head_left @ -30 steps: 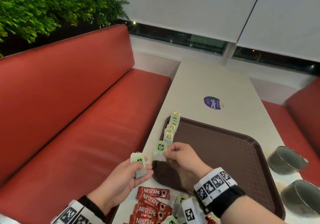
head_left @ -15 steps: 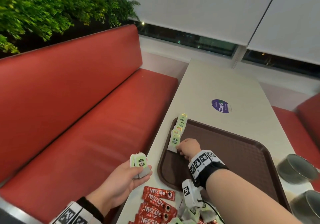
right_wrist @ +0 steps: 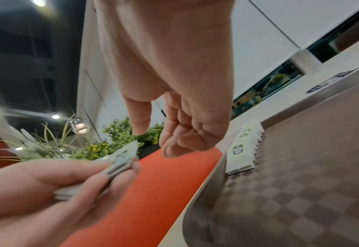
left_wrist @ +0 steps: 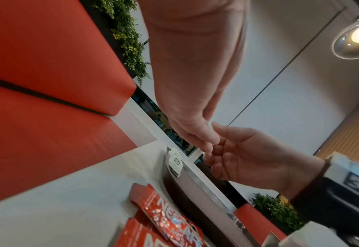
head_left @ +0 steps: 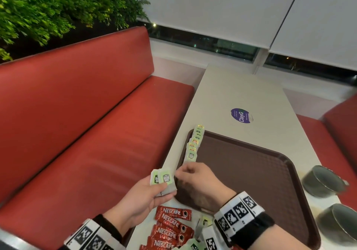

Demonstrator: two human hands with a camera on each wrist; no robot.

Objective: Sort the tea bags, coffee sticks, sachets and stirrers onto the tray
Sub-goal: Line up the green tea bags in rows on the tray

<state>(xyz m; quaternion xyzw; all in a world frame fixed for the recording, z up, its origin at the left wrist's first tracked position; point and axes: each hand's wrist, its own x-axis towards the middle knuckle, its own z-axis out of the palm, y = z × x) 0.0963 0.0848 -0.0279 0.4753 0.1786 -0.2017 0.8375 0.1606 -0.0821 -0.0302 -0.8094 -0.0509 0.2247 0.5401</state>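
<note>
Left of the brown textured plastic tray (head_left: 286, 174), the left hand (head_left: 143, 197) pinched two green-labelled tea bags (head_left: 163, 178); the right hand (head_left: 199, 180) reached empty, fingers loose; a tea-bag row (head_left: 194, 145) lined the tray's left rim, red coffee sticks (head_left: 172, 228) unsorted near its front edge

The right hand (head_left: 197, 180), half a second ago down at the row of pale green paper tea bags (head_left: 194, 145) on the brown plastic tray (head_left: 286, 164), now sits empty just beside the left hand (head_left: 143, 197) and its held tea bags (head_left: 163, 179).
</note>
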